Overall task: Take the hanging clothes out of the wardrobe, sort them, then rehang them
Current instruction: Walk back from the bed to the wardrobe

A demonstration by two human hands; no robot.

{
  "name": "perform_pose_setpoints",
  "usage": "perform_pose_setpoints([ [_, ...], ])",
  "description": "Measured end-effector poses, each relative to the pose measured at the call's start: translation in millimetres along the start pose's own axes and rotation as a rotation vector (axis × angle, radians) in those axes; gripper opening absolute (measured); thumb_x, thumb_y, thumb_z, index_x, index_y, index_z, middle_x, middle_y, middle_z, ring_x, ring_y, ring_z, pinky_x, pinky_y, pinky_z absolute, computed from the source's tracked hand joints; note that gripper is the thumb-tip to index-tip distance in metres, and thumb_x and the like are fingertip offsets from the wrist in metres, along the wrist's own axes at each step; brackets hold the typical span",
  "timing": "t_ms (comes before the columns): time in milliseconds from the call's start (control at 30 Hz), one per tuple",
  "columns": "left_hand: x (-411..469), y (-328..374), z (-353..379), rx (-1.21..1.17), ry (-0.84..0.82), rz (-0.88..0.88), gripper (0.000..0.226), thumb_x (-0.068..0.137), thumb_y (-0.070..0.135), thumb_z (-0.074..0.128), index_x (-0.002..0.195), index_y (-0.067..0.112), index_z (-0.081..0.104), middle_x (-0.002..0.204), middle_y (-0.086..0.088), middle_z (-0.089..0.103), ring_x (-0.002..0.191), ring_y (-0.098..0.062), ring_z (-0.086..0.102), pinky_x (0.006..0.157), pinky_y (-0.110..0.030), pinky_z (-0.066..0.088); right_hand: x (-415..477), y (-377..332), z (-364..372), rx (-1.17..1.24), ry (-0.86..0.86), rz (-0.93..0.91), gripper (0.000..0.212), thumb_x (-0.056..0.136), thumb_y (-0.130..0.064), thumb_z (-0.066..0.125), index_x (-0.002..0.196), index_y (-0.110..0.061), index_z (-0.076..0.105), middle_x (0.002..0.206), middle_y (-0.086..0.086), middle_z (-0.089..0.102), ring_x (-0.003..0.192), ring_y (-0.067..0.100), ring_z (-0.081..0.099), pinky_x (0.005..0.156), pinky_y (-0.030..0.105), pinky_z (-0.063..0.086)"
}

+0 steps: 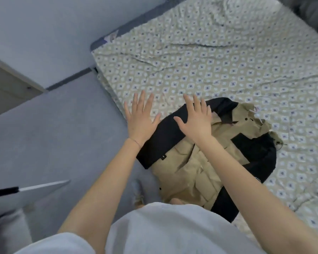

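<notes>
Mostly the view is filled by a bed (pixel 228 61) under a wrinkled beige sheet printed with small white and blue diamonds, and the tan and black jacket (pixel 182 167) lies on its near corner, crumpled and unfolded, collar end away from the person and hem hanging toward the bed's edge. Left of the jacket runs grey floor (pixel 62 134), and farther left of it stands a pale cabinet (pixel 11 83) against the wall. Below and left of the jacket a white panel (pixel 40 189) with a dark strip at its end juts into view. One black sleeve (pixel 154 145) lies slantwise across the jacket's left side. The right hand (pixel 195 121) is over the upper part of that sleeve, palm down, fingers straight and spread apart; whether it presses the cloth or hovers just above it cannot be told. The left hand (pixel 140 120) is just left of the jacket, over the edge of the bed, likewise flat with fingers fanned out and holding nothing. Near the jacket's hem a grey slipper (pixel 139 193) shows on the floor. A thin bracelet (pixel 136 142) circles the left wrist.
</notes>
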State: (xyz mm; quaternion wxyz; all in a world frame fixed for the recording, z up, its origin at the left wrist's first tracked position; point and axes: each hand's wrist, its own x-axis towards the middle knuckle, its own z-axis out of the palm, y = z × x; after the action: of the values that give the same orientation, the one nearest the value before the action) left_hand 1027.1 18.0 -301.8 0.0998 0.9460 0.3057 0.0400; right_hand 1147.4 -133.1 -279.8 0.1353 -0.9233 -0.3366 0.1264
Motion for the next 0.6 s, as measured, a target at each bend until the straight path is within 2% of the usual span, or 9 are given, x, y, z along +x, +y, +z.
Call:
perform_pose_setpoints([
  [100,-39,-68,-28,0.032,0.072,-0.148,0.068,0.100,0.054,0.041,0.158,0.025,0.020,0.165,-0.005,0.015,0.152,-0.026,0.007,0.119,-0.054,-0.008,0,-71,14,-0.027,-0.048,-0.166,0.078,0.096,-0.053,0.048,0.157,-0.029,0.007,0.164,0.009,0.009,0.151,0.033,0.003,0.120,0.052,0.009],
  [333,-177,-227,-74,0.062,0.206,-0.491,0.070,0.094,0.055,0.036,0.156,0.025,0.025,0.163,-0.006,0.024,0.151,-0.030,0.017,0.118,-0.060,0.004,-47,-247,65,-0.084,-0.216,-0.519,0.078,0.096,-0.048,0.050,0.157,-0.031,0.005,0.165,0.006,0.004,0.151,0.030,-0.003,0.120,0.049,0.001],
  [467,-276,-304,-91,0.074,0.283,-0.667,0.069,0.095,0.055,0.038,0.155,0.025,0.028,0.162,-0.007,0.027,0.150,-0.031,0.021,0.118,-0.061,0.009,-104,-349,100,-0.079,-0.244,-0.733,0.075,0.095,-0.048,0.052,0.157,-0.030,0.013,0.164,0.006,0.013,0.151,0.028,0.005,0.121,0.047,0.006],
  [600,-377,-363,-108,0.078,0.349,-0.802,0.068,0.096,0.054,0.040,0.156,0.024,0.028,0.162,-0.008,0.026,0.150,-0.031,0.019,0.118,-0.059,0.007,-175,-437,139,-0.058,-0.288,-0.911,0.070,0.096,-0.046,0.053,0.155,-0.026,0.022,0.161,0.006,0.022,0.150,0.029,0.013,0.120,0.044,0.010],
])
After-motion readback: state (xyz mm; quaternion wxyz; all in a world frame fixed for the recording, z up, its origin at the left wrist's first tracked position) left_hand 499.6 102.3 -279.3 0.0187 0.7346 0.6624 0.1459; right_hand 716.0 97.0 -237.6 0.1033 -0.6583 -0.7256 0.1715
